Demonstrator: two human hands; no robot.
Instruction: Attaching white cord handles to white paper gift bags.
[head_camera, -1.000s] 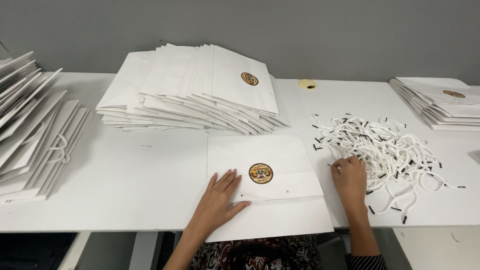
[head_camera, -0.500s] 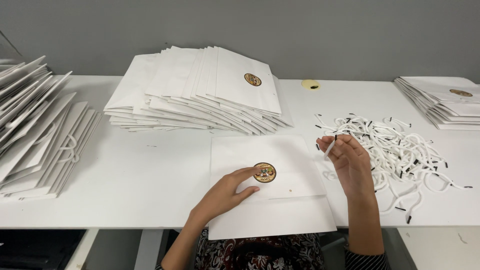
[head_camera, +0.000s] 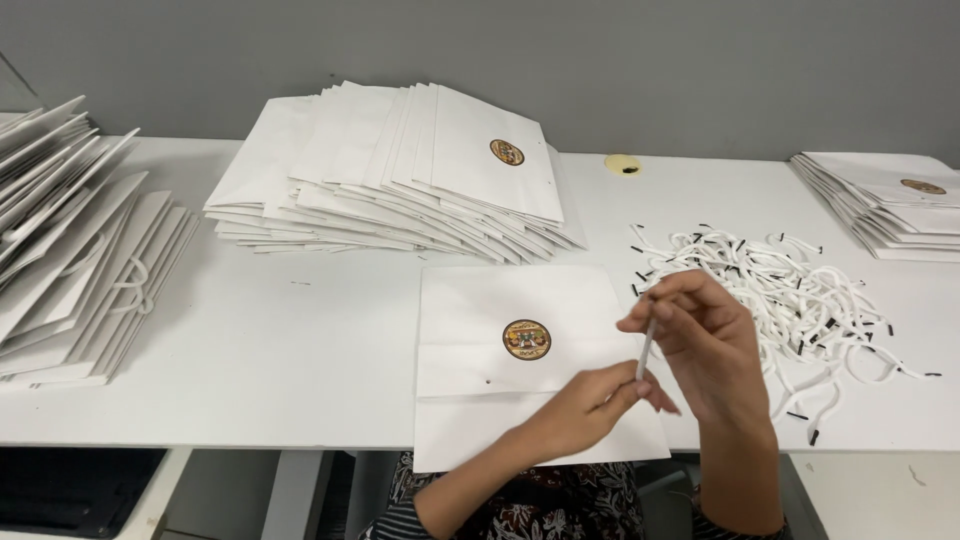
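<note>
Cord (head_camera: 645, 352): short white length, held nearly upright between both hands above the bag; lower end pinched at the fingertips.
Paper bag (head_camera: 520, 350): white, folded flat on the table edge, round gold-and-dark seal at centre, small punched hole near the fold, bottom flap overhanging toward the person.

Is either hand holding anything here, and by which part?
Yes: both hands hold one white cord handle. The right hand pinches its upper part, the left hand its lower end, above the flat white paper bag.

White table (head_camera: 300, 350) with paper bag stacks (head_camera: 400, 170), loose cords (head_camera: 800, 290).
</note>
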